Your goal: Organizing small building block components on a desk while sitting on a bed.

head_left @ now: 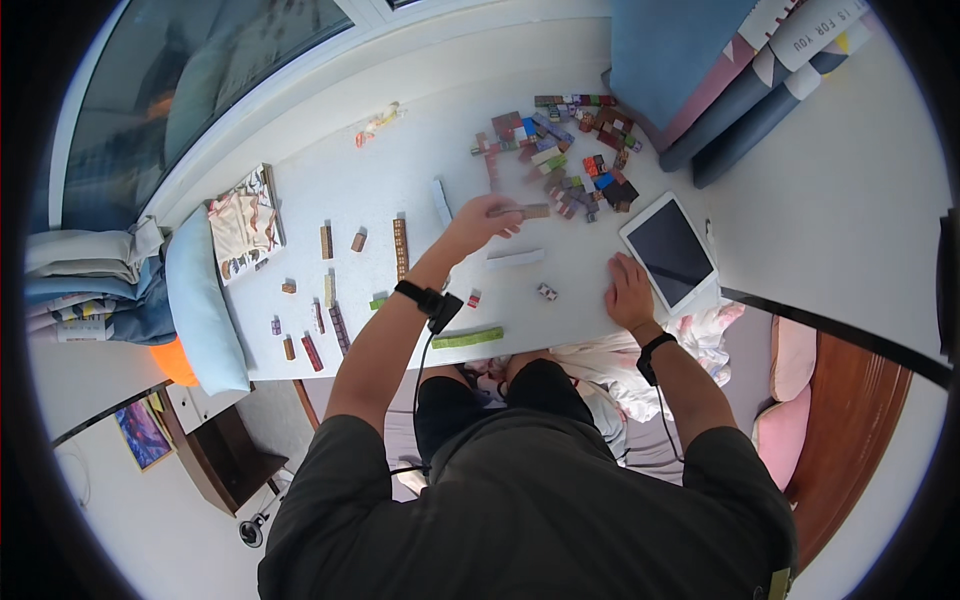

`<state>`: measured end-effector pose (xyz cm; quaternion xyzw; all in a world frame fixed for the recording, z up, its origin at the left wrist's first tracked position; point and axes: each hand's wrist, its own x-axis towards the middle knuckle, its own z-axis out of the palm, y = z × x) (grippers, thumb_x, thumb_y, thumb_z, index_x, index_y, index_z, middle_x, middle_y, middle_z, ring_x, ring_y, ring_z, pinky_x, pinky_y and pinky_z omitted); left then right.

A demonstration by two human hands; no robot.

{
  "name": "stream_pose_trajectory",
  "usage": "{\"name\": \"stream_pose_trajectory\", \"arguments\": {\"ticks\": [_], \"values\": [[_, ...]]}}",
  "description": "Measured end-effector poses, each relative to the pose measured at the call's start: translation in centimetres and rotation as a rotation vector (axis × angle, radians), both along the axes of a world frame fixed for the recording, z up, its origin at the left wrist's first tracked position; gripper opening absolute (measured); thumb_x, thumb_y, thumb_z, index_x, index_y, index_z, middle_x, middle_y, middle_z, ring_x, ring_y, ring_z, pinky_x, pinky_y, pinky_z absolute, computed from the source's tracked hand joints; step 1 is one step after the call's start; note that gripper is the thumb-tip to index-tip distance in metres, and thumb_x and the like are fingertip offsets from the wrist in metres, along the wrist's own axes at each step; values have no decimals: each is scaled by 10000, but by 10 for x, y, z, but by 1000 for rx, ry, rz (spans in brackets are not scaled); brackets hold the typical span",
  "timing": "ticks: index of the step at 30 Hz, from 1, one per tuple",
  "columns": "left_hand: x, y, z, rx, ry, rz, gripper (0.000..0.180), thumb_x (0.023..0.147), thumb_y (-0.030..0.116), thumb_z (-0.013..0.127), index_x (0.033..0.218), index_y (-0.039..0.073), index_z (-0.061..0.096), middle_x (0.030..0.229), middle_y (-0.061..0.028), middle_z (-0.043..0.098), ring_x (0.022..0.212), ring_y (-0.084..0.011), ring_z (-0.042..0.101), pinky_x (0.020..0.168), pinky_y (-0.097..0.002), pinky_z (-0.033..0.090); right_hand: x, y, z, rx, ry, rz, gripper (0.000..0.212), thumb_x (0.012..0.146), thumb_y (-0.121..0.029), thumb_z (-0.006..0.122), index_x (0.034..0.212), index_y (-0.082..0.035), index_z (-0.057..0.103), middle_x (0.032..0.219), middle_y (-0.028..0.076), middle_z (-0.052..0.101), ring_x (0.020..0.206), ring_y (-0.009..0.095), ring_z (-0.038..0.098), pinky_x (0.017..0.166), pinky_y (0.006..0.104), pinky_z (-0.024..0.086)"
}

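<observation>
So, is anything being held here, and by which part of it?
Yes: the left hand holds a narrow brown block near its left end, the right end sticking out. The right hand rests beside the tablet, with nothing visibly held.

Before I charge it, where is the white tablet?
In the head view, the white tablet lies right of centre, beside the right hand, near the coloured blocks.

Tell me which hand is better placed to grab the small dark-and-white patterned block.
Right, I'd judge: the right hand rests on the table beside the tablet, apparently empty and nearer the patterned block. The left hand holds a brown block.
</observation>
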<state>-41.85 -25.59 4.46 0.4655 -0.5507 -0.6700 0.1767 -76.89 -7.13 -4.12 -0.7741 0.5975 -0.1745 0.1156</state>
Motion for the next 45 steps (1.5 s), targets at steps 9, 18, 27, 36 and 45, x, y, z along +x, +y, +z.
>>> {"name": "stream_pose_trajectory", "arguments": {"ticks": [9,18,27,36,45], "values": [[39,72,51,333,459,185,311,1107,210,574,1281,-42,630,1083,-137,734,913,-222,718,829,-351,598,130,-63,162,190,-955,-27,414,932,-27,731,1332,-24,626,1260,154,638,1051,263,682,877,362,581],[59,171,63,20,430,214,252,1029,113,697,1254,3,665,1029,-66,719,846,-132,694,758,-279,581,173,-10,166,387,-832,255,354,935,25,751,1275,-2,654,1222,79,643,1082,165,668,930,311,582],[66,277,63,-402,236,337,311,981,11,736,1282,9,658,1102,-49,712,917,-90,673,801,-259,575,192,71,163,393,-964,257,334,937,-4,781,1252,18,673,1100,59,711,1016,116,679,899,282,567],[62,335,97,-362,281,365,406,929,19,792,1303,7,634,1065,-75,744,958,-134,706,854,-275,567,186,125,191,506,-1116,222,358,933,-53,794,1257,54,688,1059,112,756,904,126,714,810,270,596],[74,383,101,-651,296,458,454,943,-113,701,1369,-39,562,1273,-151,688,1113,-195,723,973,-302,586,189,158,200,491,-1264,249,373,935,-56,791,1273,50,672,1071,111,723,906,133,698,749,276,625]]}}
